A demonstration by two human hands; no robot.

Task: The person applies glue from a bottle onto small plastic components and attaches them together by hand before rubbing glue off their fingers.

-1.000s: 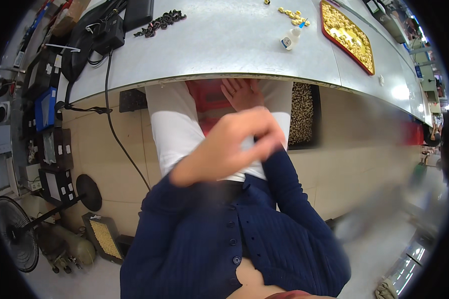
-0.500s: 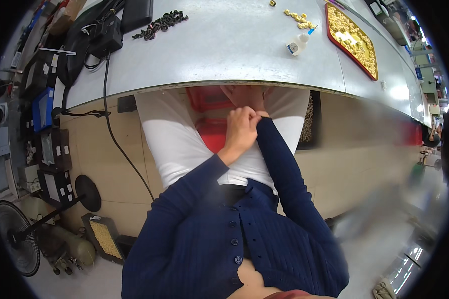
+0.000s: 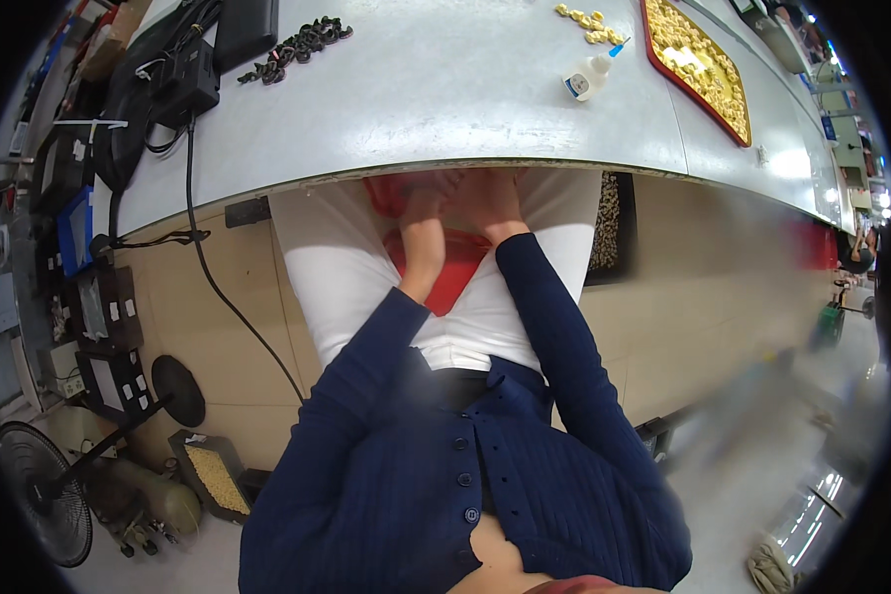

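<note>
Both my hands are low over my lap, beneath the front edge of the metal table (image 3: 416, 129). My left hand (image 3: 426, 226) reaches forward and its fingers fade into the shadow there. Close beside it on the right is my right hand (image 3: 495, 203), its fingers also shaded and partly cut off by the table edge. Whether either one holds anything does not show. Red plastic surfaces lie around them: a red piece (image 3: 384, 194) by the left fingers and a red seat-like surface (image 3: 447, 277) between my white-trousered legs.
On the table stand a small white bottle (image 3: 588, 79) with a blue tip, loose yellowish pieces (image 3: 592, 24), a red-rimmed tray (image 3: 713, 117) of similar pieces and a pile of dark pieces (image 3: 297, 48). A black cable (image 3: 203, 257) hangs at left. A fan (image 3: 40, 495) stands lower left.
My left hand has left the right wrist and sleeve cuff and moved forward and left, under the table edge. The right hand stays near its place. The view has shifted slightly.
</note>
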